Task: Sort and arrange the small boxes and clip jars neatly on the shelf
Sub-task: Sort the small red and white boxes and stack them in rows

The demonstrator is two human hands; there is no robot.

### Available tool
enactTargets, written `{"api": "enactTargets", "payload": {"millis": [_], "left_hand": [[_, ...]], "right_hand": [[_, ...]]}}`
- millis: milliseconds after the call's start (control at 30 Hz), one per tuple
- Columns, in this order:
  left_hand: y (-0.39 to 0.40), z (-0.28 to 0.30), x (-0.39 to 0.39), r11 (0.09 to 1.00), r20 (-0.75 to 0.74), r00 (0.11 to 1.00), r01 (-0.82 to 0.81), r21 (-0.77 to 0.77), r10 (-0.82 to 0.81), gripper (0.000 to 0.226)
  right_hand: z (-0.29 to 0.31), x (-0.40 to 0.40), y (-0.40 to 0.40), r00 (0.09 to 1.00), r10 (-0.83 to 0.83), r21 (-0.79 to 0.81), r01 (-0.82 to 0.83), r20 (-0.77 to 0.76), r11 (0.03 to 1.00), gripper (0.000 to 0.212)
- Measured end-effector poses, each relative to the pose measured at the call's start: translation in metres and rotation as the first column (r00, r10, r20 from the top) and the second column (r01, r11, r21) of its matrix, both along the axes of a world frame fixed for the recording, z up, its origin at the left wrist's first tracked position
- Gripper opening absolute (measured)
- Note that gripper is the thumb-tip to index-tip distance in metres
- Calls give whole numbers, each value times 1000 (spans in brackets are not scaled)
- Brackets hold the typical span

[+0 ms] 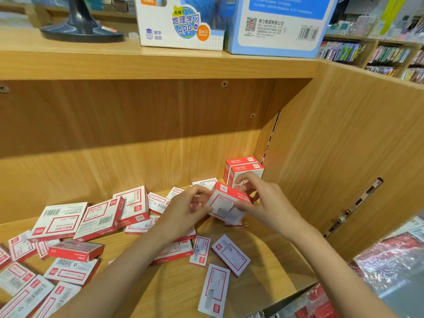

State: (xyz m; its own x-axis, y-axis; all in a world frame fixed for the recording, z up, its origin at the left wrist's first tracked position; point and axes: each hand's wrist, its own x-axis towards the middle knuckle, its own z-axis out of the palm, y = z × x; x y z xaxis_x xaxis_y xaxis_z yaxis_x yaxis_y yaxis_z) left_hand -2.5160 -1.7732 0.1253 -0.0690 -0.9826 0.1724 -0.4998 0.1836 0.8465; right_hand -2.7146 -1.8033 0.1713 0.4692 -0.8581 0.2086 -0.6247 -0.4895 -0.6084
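Small stack of boxes (226, 203) held above the shelf (263, 249), near its right back corner.

Gripped from both sides: left hand (187, 208) pinching one end, right hand (263, 198) curled round the other. Two upright boxes (243, 171) just behind, in the corner; loose boxes (91, 226) scattered flat to the left.

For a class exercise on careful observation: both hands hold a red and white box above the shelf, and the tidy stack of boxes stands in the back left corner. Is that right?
Not quite. The head view shows the tidy stack in the back right corner, against the side wall. The rest holds: the left hand and right hand hold a red and white box above the shelf.
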Motion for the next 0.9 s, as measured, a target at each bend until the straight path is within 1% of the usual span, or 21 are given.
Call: {"api": "enactTargets", "payload": {"millis": [33,100,167,233,300,333,367,433,500,533,567,633,700,733,800,900], "left_hand": [[-3,0,-1,1000,35,999,-16,-12,17,28],[-9,-1,-1,999,142,989,-48,-26,51,37],[-14,-3,-1,998,225,973,-55,-21,59,38],[-17,-6,-3,999,257,965,-53,11,48,35],[-19,-8,-4,999,281,959,-49,24,41,30],[-21,-9,-3,999,294,955,-46,21,38,29],[-22,-10,-2,999,303,953,-39,14,33,27],[-22,-10,3,1000,312,950,-19,7,15,27],[-21,-12,8,1000,331,943,18,-1,-17,27],[-20,-14,9,999,341,940,34,-8,-29,27],[-19,-15,10,999,351,936,44,-18,-35,27],[-19,-15,10,999,381,924,43,-32,-27,28],[-21,-14,10,999,417,908,49,-7,-41,32],[-22,-12,10,998,437,898,60,19,-62,35],[-23,-10,9,996,465,881,75,51,-90,39],[-25,-9,9,997,496,866,69,17,-69,33]], "right_hand": [[3,-2,-1,999,-36,-59,35,-15,998,35],[9,-7,-3,985,-162,-200,146,-66,969,37],[12,-10,-8,940,-309,-341,245,-147,908,35],[10,-8,-11,883,-412,-415,296,-225,860,35],[4,-3,-12,832,-473,-394,347,-289,851,40],[0,-1,-13,818,-474,-360,357,-325,862,41],[-4,0,-15,823,-449,-325,344,-347,881,39],[-9,0,-21,877,-330,-222,265,-349,938,27],[-8,-7,-27,945,-189,-66,177,-266,982,26],[-6,-12,-29,964,-128,17,136,-232,991,27],[-4,-16,-30,970,-66,80,88,-236,993,32],[-2,-22,-30,940,56,139,-10,-337,990,47],[-5,-23,-29,918,102,137,-52,-384,989,51],[-8,-22,-29,917,75,107,-36,-392,994,50],[-11,-17,-31,918,-45,18,56,-393,998,49],[-19,-2,-30,900,-240,-137,203,-364,969,47]]}}
